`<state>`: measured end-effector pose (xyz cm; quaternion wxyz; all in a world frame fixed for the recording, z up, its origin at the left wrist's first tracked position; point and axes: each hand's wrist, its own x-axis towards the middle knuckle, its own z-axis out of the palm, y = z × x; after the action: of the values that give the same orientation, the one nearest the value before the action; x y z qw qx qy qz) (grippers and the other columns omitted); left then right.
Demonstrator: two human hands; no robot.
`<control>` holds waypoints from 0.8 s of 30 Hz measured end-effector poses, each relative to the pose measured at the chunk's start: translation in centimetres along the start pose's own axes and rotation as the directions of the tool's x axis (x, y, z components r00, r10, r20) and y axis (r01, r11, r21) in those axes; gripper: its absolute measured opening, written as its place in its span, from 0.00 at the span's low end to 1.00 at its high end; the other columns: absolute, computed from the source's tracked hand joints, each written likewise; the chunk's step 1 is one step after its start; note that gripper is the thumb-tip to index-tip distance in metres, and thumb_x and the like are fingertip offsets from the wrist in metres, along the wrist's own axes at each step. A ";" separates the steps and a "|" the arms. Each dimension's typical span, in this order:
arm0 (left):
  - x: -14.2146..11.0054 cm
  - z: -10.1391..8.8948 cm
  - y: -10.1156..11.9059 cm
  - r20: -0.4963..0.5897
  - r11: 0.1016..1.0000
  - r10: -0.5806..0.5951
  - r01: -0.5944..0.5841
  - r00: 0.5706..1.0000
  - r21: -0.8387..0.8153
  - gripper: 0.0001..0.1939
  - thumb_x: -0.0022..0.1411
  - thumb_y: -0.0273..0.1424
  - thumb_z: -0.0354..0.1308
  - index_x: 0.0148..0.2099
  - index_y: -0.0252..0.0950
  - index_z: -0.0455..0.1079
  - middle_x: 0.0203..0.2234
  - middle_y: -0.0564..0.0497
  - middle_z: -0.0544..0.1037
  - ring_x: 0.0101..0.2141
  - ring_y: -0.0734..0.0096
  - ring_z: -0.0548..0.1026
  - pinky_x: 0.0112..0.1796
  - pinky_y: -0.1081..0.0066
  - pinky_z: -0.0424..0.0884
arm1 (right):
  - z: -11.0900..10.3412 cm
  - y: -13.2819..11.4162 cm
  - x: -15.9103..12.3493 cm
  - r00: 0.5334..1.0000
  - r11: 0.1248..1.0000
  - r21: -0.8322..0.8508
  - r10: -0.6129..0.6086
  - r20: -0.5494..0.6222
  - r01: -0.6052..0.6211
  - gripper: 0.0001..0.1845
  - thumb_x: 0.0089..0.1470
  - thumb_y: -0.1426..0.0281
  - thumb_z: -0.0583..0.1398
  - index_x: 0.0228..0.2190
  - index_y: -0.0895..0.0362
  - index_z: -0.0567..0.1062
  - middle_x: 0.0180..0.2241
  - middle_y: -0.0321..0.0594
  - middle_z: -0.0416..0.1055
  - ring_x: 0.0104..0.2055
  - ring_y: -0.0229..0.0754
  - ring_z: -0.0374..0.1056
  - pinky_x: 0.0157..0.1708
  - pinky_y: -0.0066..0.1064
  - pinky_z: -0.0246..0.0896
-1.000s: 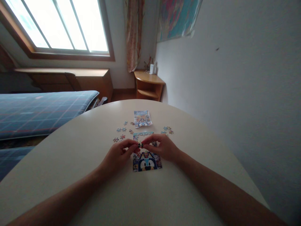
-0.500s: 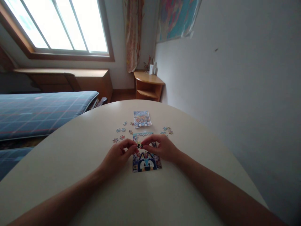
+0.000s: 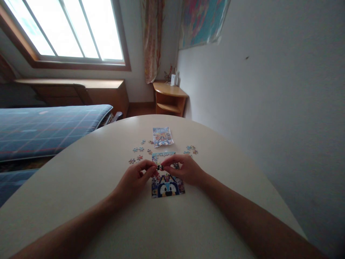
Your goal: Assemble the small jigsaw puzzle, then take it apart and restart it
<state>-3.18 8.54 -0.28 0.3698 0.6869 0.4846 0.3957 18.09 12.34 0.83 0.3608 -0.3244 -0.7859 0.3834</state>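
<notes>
Your L hand (image 3: 138, 176) & R hand (image 3: 188, 171) face each other across a rectangular, multicoloured, partly assembled jigsaw (image 3: 168, 189). Each grip is closed, thumb vs. index finger, on a small dark-and-pale jigsaw pc. (image 3: 160, 167), pinched btwn the two hands over the jigsaw's mid. section; whether it's one pc. or two joined is too small to tell.

The jigsaw lies flat on a round-edged, smooth cream counter (image 3: 167, 230): nr. end w/ a dark-blue cartoon face, far end w/ a light-blue strip, pale gap btwn, partly hidden by your hands. Just beyond the far end, apart from it, lies a rectangular printed sheet or packet (image 3: 163, 137), its lower part w/ a similar blue face.

Loose multicoloured knobbed pcs. (image 3: 139, 157) are scattered to the L, beyond your L hand; a smaller cluster of pale-blue & multicoloured pcs. (image 3: 192, 148) sits to the R, beyond your R hand.

Background, past the counter: blue plaid fabric mattress (image 3: 54, 126) at L; brown-framed window (image 3: 78, 32), upper L; light-brown wooden corner shelf (image 3: 170, 89) nr. the wall.
</notes>
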 end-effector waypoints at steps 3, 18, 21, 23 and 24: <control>0.0 0.0 0.1 0.001 1.000 0.001 -0.001 1.000 0.002 0.12 0.64 0.38 0.54 0.36 0.37 0.73 0.26 0.52 0.79 0.30 0.69 0.77 0.30 0.72 0.71 | 0.0 0.2 -0.1 1.000 1.000 0.000 0.000 0.001 0.000 0.09 0.54 0.67 0.65 0.37 0.56 0.81 0.32 0.39 0.80 0.34 0.38 0.75 0.37 0.29 0.69; 0.0 0.0 -0.2 0.007 1.000 -0.006 0.006 1.000 0.003 0.12 0.65 0.39 0.54 0.37 0.36 0.73 0.27 0.51 0.80 0.31 0.68 0.78 0.31 0.72 0.72 | 0.0 -0.2 0.0 1.000 1.000 0.004 0.013 0.007 -0.013 0.10 0.54 0.67 0.64 0.37 0.57 0.81 0.32 0.40 0.81 0.34 0.39 0.75 0.37 0.29 0.69; 0.0 0.0 -0.1 0.003 1.000 0.004 -0.004 1.000 -0.002 0.12 0.64 0.38 0.54 0.37 0.36 0.73 0.27 0.51 0.80 0.30 0.68 0.78 0.31 0.72 0.72 | -0.1 -0.3 0.0 1.000 1.000 -0.004 0.018 0.006 -0.018 0.09 0.54 0.67 0.64 0.37 0.57 0.81 0.32 0.40 0.80 0.34 0.39 0.75 0.37 0.30 0.69; 0.0 0.0 -0.1 0.003 1.000 0.006 -0.006 1.000 0.002 0.12 0.64 0.38 0.54 0.36 0.36 0.73 0.27 0.51 0.80 0.30 0.67 0.78 0.30 0.72 0.72 | -0.1 -0.4 0.0 1.000 1.000 -0.004 0.014 0.005 -0.014 0.09 0.54 0.67 0.64 0.37 0.57 0.81 0.32 0.39 0.80 0.34 0.39 0.75 0.38 0.30 0.69; -0.1 0.0 -0.1 0.004 1.000 0.008 -0.008 1.000 0.006 0.12 0.64 0.39 0.54 0.36 0.36 0.73 0.27 0.51 0.80 0.30 0.68 0.78 0.30 0.72 0.72 | -0.1 -0.4 -0.1 1.000 1.000 -0.005 0.012 0.007 -0.012 0.09 0.53 0.67 0.64 0.37 0.57 0.81 0.31 0.39 0.80 0.34 0.39 0.75 0.38 0.30 0.69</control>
<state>-3.24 8.50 -0.37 0.3671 0.6908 0.4824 0.3941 18.13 12.14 1.21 0.3550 -0.3287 -0.7861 0.3847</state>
